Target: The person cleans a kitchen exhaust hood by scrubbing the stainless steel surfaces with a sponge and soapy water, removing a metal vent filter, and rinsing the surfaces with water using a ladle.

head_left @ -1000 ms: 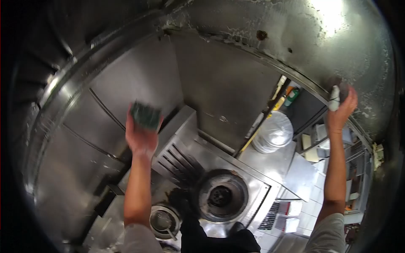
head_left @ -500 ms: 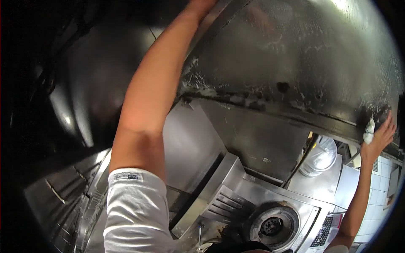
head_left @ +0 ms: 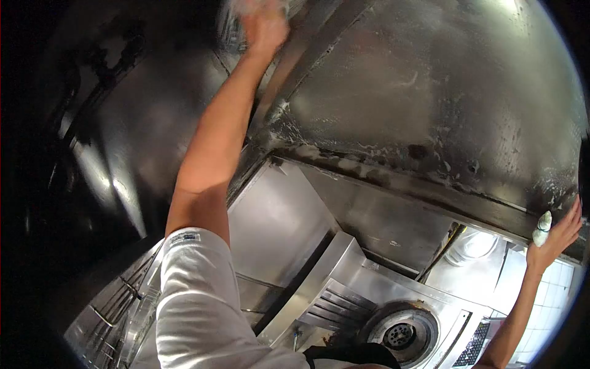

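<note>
White suds [head_left: 281, 112] streak the metal hood [head_left: 381, 92]; other parts look wiped. The left hand [head_left: 264, 26] is blurry up high: can't tell its grip. The right hand [head_left: 558, 238] spreads beside the hood's bottom.

I read this as a commercial kitchen, judging by the heavy steel fittings I can see through my feed. At 5 o'clock I have 1 large round burner [head_left: 402, 335], blackened around its ring, with a slatted metal section [head_left: 341, 304] just beside it. A broad steel panel [head_left: 381, 104] at 1 o'clock carries foamy streaks, and more sheet metal lines the wall [head_left: 381, 224] behind the burner. At 4 o'clock I make out a steel table [head_left: 452, 280] bearing a shiny, pale container [head_left: 473, 246], then white tiles [head_left: 550, 292]. A wire rack [head_left: 117, 307] sits at 8 o'clock.
</note>
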Tool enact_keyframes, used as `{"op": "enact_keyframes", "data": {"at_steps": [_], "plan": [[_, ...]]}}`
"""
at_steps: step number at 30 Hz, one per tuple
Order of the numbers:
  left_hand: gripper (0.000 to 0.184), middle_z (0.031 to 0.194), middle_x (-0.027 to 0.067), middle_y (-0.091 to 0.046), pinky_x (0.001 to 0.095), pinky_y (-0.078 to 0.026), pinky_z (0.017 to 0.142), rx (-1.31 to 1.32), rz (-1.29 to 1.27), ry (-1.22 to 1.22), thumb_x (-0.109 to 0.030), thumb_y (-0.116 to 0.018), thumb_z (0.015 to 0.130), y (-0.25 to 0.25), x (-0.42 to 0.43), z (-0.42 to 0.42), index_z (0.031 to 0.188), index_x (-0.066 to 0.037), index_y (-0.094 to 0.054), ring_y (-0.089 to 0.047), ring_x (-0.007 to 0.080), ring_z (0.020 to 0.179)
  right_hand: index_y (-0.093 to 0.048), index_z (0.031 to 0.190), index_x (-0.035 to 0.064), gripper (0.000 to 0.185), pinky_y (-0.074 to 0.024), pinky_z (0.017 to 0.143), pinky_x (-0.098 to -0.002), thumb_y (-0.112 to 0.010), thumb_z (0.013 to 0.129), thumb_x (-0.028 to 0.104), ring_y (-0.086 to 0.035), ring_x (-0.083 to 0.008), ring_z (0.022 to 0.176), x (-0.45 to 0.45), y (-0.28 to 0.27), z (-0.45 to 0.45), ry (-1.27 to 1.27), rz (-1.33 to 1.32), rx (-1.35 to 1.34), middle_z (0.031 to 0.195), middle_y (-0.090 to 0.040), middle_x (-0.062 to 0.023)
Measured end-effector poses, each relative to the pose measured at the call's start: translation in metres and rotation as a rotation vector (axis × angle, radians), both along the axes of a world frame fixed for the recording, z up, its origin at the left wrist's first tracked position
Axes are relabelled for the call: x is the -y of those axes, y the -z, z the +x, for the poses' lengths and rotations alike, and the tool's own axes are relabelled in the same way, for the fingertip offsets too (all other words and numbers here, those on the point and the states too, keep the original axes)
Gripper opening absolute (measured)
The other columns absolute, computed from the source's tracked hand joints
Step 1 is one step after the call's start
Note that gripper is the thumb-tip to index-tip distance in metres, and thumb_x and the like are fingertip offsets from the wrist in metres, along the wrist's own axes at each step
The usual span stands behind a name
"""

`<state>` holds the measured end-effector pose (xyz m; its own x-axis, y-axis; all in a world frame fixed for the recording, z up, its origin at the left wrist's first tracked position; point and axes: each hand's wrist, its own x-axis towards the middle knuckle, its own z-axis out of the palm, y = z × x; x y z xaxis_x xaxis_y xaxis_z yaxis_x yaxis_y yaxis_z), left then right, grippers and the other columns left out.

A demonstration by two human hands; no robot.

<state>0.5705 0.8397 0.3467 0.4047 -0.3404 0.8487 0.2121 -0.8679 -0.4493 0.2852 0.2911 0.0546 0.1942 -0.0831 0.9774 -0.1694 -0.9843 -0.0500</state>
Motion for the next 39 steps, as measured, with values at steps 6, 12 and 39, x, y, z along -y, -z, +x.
{"op": "enact_keyframes", "data": {"at_steps": [6,12,39], "plan": [[0.037,0.098,0.0158,-0.062,0.0386,-0.046,0.079,-0.022,-0.204,-0.247,-0.028,-0.049,0.091,-0.024,0.005,-0.036,0.117,-0.003,-0.058,-0.059,0.0288,0.091,-0.017,0.148,0.0053,0.094,-0.0112,0.105,-0.0687,-0.034,0.084,0.073,-0.015,-0.0534,0.135,0.006,0.006,-0.002,0.086,0.223,-0.279,0.147,-0.023,-0.0275],[0.033,0.095,0.0173,-0.063,0.0389,-0.052,0.076,-0.143,-0.365,-0.249,-0.018,-0.047,0.091,-0.01,-0.169,0.059,0.118,-0.005,-0.06,-0.063,0.028,0.088,-0.019,0.147,0.0035,0.099,-0.0124,0.104,-0.0693,-0.033,0.082,0.076,-0.017,-0.0528,0.134,0.003,0.002,-0.003,0.107,0.209,-0.278,0.144,-0.026,-0.0288],[0.053,0.139,0.0281,-0.031,0.0464,-0.019,0.11,0.215,-0.055,0.504,-0.022,-0.046,0.092,-0.003,0.1,-0.054,0.135,0.006,-0.033,-0.023,0.0396,0.134,-0.019,0.148,0.0057,0.097,-0.0126,0.104,-0.0685,-0.031,0.082,0.076,-0.017,-0.0528,0.134,0.01,0.005,-0.002,0.084,0.254,-0.337,0.143,-0.026,-0.0291]]}}
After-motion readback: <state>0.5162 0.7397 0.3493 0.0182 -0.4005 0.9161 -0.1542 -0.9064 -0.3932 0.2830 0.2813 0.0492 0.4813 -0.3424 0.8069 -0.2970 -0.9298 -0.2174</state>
